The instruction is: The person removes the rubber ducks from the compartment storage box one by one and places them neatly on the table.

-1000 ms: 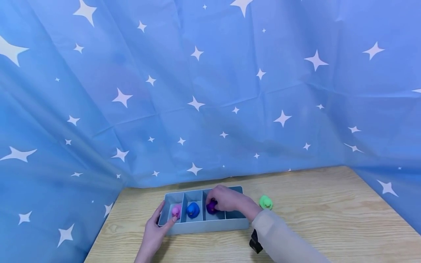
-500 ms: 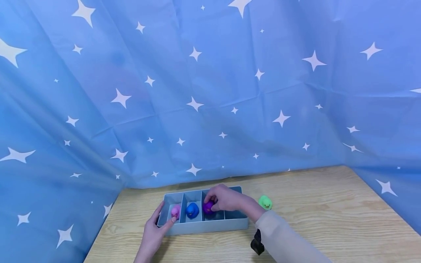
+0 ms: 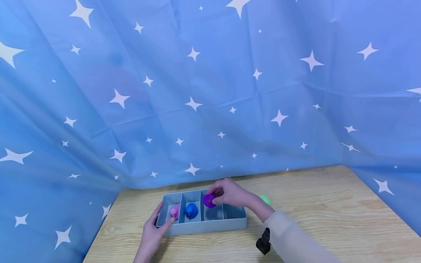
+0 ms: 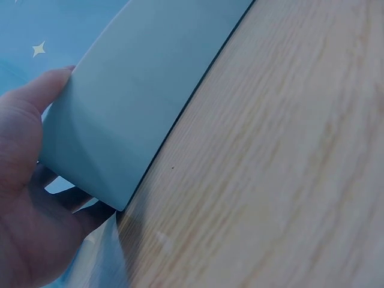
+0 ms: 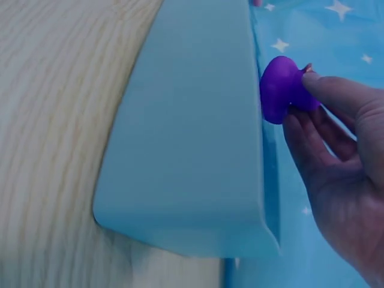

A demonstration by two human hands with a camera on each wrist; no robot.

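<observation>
A purple rubber duck [image 3: 209, 201] is pinched between the thumb and fingers of my right hand [image 3: 229, 192], raised over the third compartment from the left. In the right wrist view the purple duck [image 5: 281, 90] shows just above the box's rim. My left hand [image 3: 154, 228] grips the left end of the grey-blue divided box [image 3: 210, 227], thumb over the front rim, other fingers round the end wall. A pink duck [image 3: 174, 212] sits in the leftmost compartment, partly behind the left thumb. In the second compartment sits a blue duck [image 3: 191, 210].
A green duck [image 3: 265, 200] lies on the wooden table [image 3: 329, 208] right of the box, partly hidden by my right forearm. A black device [image 3: 264, 241] hangs at the right wrist. Blue star-patterned cloth [image 3: 210, 91] stands behind and beside the table.
My right hand has lifted the purple duck up from inside the third compartment to about rim height. My left hand keeps its grip on the box.
</observation>
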